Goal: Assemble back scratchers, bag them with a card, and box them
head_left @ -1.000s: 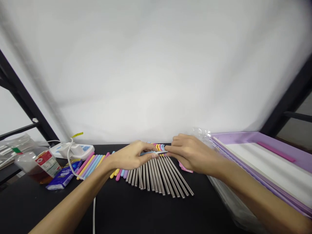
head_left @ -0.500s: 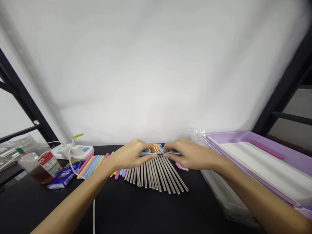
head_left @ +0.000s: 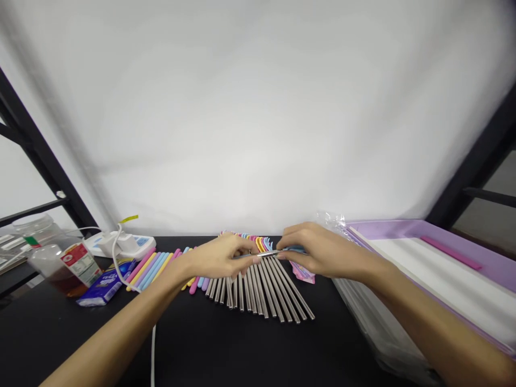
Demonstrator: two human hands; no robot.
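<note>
In this handling step, the left hand [head_left: 220, 257] and right hand [head_left: 312, 249] both pinch one thin stick [head_left: 269, 253]; the next move probably needs steadiness.

Seemingly a home or dorm room around me, my black desk [head_left: 226, 349] before a plain white wall [head_left: 242, 134], a white power strip [head_left: 145, 247] with plugs [head_left: 128, 245], a blue snack packet [head_left: 102, 287], a labelled bottle [head_left: 48, 262] of brown liquid [head_left: 71, 285], black frame bars [head_left: 38, 156] on both sides.
</note>
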